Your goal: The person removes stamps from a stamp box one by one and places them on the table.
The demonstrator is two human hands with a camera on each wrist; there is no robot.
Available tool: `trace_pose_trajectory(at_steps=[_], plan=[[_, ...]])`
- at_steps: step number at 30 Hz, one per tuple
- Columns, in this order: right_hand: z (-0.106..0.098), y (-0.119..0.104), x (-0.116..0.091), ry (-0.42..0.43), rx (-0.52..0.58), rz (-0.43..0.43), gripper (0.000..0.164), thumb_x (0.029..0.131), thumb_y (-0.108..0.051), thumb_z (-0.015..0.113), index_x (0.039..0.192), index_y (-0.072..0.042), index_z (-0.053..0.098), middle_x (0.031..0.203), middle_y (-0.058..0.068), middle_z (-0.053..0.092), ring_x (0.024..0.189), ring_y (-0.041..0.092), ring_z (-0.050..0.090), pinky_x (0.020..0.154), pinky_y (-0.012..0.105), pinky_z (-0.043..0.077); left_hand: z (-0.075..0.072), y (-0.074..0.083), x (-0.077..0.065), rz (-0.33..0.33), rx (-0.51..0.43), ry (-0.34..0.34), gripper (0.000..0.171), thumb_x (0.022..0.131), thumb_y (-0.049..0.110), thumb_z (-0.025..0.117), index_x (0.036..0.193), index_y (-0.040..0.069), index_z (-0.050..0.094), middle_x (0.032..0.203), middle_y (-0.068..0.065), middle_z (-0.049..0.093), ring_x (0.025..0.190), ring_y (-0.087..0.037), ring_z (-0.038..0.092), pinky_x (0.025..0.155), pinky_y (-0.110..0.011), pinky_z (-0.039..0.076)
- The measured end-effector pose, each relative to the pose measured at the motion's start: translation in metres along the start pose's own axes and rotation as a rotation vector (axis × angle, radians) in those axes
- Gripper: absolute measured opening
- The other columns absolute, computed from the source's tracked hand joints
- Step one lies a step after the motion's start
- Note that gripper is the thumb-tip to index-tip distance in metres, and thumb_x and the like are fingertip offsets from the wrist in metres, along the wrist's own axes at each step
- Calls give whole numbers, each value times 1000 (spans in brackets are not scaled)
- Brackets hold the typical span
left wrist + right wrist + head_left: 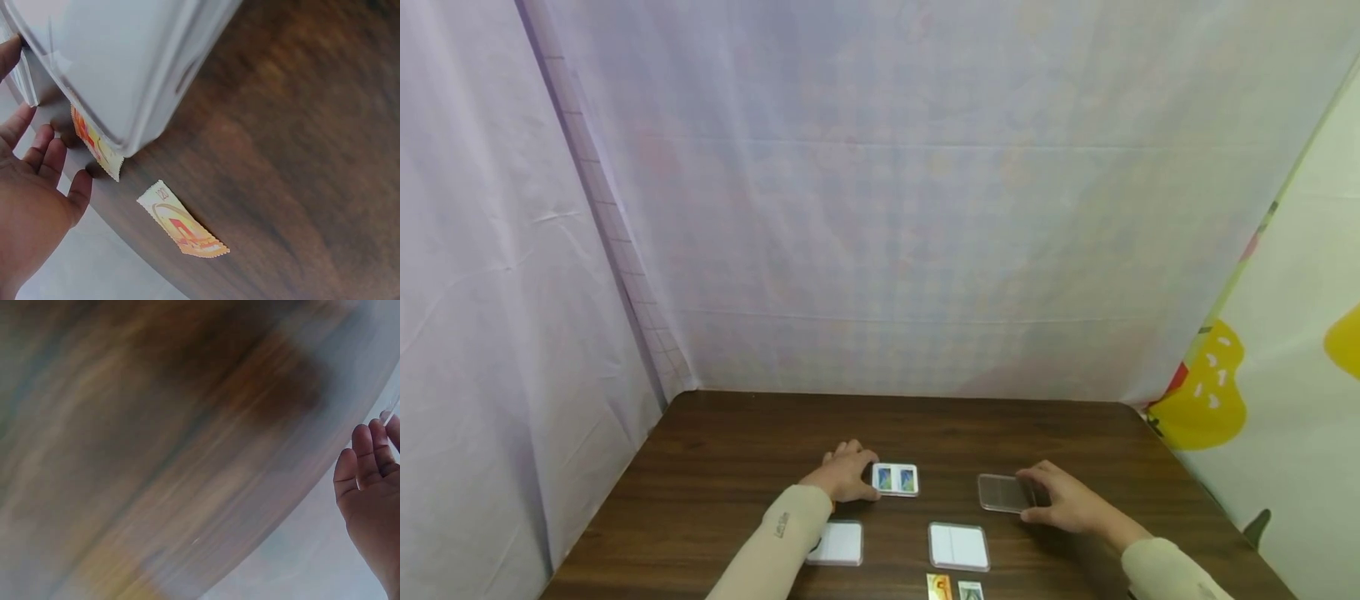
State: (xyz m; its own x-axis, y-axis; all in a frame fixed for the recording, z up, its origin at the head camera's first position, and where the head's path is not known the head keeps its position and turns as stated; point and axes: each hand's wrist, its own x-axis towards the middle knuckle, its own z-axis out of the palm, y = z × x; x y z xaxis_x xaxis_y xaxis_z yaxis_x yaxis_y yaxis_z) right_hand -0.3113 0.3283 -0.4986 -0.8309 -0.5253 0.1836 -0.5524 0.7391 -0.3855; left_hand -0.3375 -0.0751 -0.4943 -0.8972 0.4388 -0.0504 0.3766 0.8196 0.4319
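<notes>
My left hand (pixel 844 475) grips the left side of a small clear case (pixel 895 490) at its corners, thumb at the near one. Two blue-green stamps (pixel 885 478) lie side by side on that case's white insert. With the thumb and fingers of my right hand (pixel 1063 498) I pinch a clear plastic cover (pixel 998 493) by its right end. Only a sliver of the cover (pixel 391 411) shows beside the fingertips in the right wrist view, which is blurred.
Nearer on the dark wooden table (pixel 760 433) lie a white-filled case (pixel 841 543), partly behind my left forearm, and another (pixel 958 547). An orange stamp (pixel 938 586) and a greenish stamp (pixel 971 591) sit at the front. Orange stamps (pixel 181 222) also show in the left wrist view.
</notes>
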Motion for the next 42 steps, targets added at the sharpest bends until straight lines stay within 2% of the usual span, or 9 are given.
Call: trace_pose_trajectory(at_steps=[13,21,26,35,42], plan=[[-6,13,-19,-8,-63,-2,62,77,-36,83,123,0,62,112,4,56,101,26,57,85,47,50,3,-2,3,7,7,3,57,83,35,79,131,10,59,126,-9,50,122,-29,41,104,-52,31],[-5,13,-21,-48,-53,28,63,75,-33,84,123,1,62,112,9,57,103,33,57,85,52,49,3,-3,3,12,0,7,56,82,35,80,129,11,60,123,-7,51,119,-28,42,102,-52,32],[-5,14,-22,-73,-50,51,65,73,-31,85,123,3,62,110,10,57,101,32,56,84,50,49,4,-2,4,17,0,4,57,82,36,80,129,11,60,123,-7,50,119,-28,42,100,-51,33],[-5,15,-23,-81,-37,50,67,73,-31,85,125,4,60,112,13,56,102,34,56,83,52,49,4,-2,5,24,8,12,56,81,36,80,128,11,61,122,-7,51,117,-27,43,99,-49,34],[-7,9,-18,-50,-43,53,67,78,-34,82,127,4,60,113,12,56,104,35,56,85,55,49,4,-2,4,13,-12,-2,56,84,35,79,130,10,59,125,-9,50,120,-29,42,104,-54,30]])
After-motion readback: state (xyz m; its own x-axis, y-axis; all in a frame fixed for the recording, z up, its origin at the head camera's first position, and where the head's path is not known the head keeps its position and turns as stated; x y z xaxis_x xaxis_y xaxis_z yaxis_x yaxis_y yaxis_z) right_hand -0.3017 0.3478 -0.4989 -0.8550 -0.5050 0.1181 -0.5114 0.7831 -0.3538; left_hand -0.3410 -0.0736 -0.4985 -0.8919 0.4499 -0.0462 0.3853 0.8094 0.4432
